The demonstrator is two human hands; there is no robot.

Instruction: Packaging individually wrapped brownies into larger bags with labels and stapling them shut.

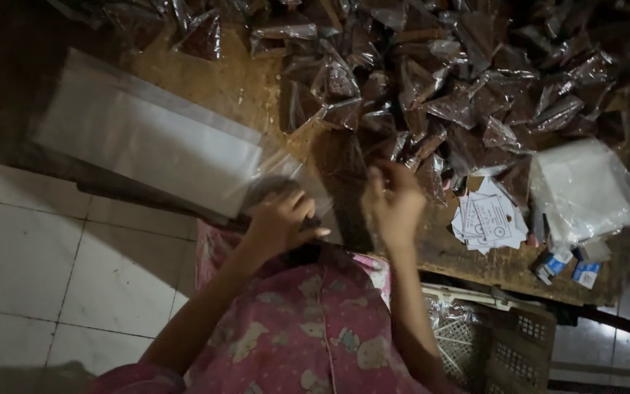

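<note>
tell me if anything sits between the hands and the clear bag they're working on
Nothing visible does. The left hand and the right hand both already touch the clear plastic bag at the edge of the wooden table. The heap of filled brown packets lies beyond it, farther up the table.

Heap of dark filled packets (461,80) across wooden table's (220,80) far right. Flat clear bag stack (147,142) at left edge. Paper labels (488,219), second clear bag pile (585,186) near right corner. Slotted crate (508,343) below table, on white tile floor (30,255).
</note>
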